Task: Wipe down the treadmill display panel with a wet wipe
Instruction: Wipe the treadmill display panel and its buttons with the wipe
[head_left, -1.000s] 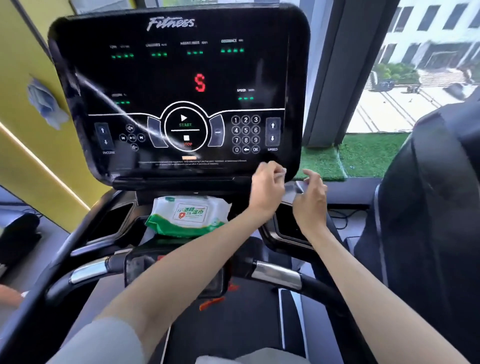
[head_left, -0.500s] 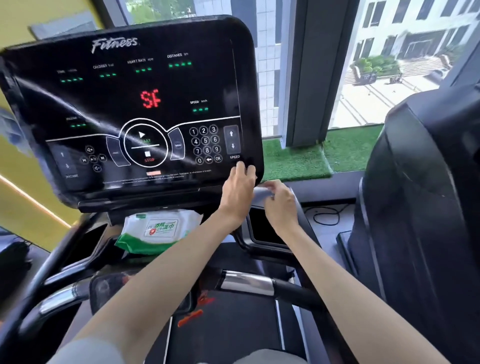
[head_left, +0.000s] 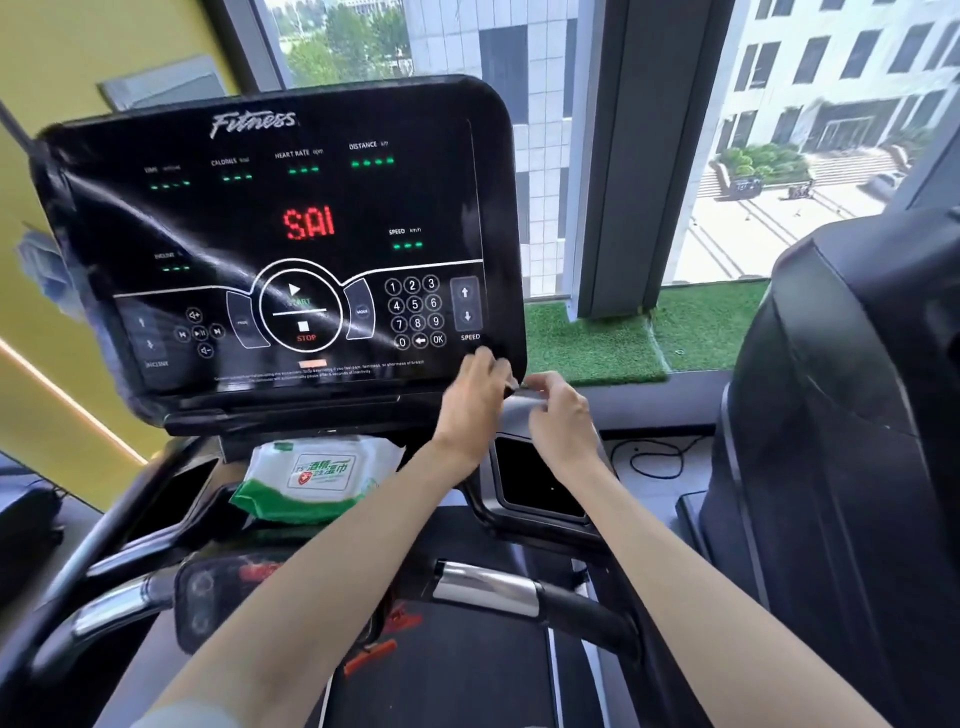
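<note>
Sunlit windows and a strip of artificial grass (head_left: 592, 338) lie beyond both hands, past the treadmill display panel (head_left: 291, 249), which glows with red letters and green dashes. At the panel's lower right corner the left hand (head_left: 475, 400) and right hand (head_left: 558, 415) meet, fingers drawn together as if pinching a thin pale sheet between them; this looks like the wet wipe (head_left: 519, 402), though it is blurred and I cannot tell how it is folded. The wipe pack (head_left: 317, 475) rests on the console tray to the left of the left wrist, below the panel. The step in hand appears to be opening out the wipe before the first pass. To do it well, spread the sheet flat across the fingers, then press lightly and stroke from the far top edge down toward the hands, overlapping each pass. Light pressure matters over the START and STOP keys, lest a button trigger.
</note>
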